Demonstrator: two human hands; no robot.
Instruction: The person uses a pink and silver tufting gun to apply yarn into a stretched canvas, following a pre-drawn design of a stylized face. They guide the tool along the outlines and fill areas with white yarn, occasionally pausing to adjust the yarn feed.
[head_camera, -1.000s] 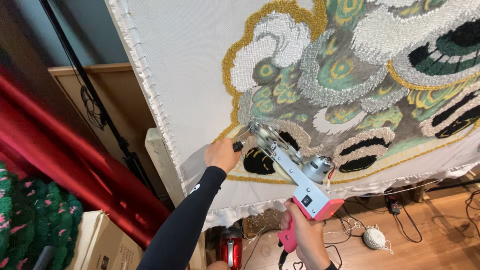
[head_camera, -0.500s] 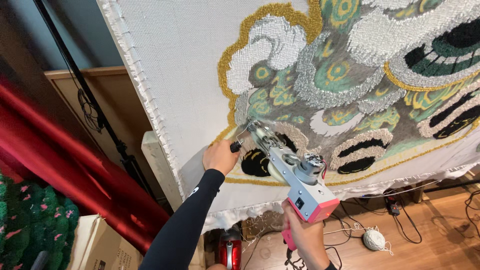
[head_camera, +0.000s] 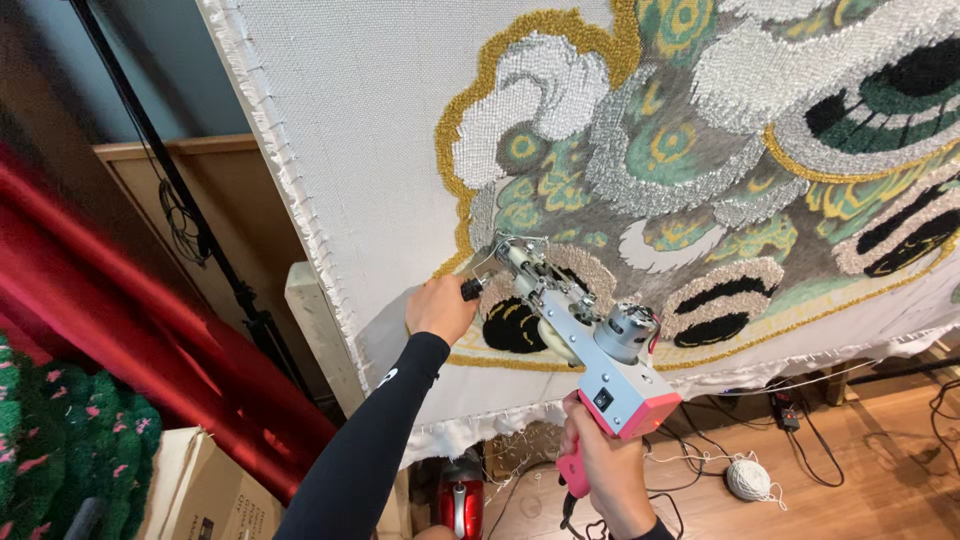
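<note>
Tufting gun (head_camera: 590, 340) higher, both hands (head_camera: 438, 310) gripping.

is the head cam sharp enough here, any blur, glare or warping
Head view: the tufting gun and the tufted cloth are sharp under even, soft light with no glare; the red drape at the left is smeared; straight edges tilt and bow toward the corners; the left hand and right hand look crisp.

1. A red curtain (head_camera: 130, 340) is seen hanging at the left.
2. A green knitted piece with pink flecks (head_camera: 60, 450) is seen at the lower left.
3. A cardboard box (head_camera: 200, 495) is placed beside it.
4. A ball of white yarn (head_camera: 750, 478) and black cables (head_camera: 800, 440) are seen on the wooden floor (head_camera: 860, 490).
5. A black stand pole (head_camera: 170, 180) is leaned before a wooden panel (head_camera: 240, 220).
</note>
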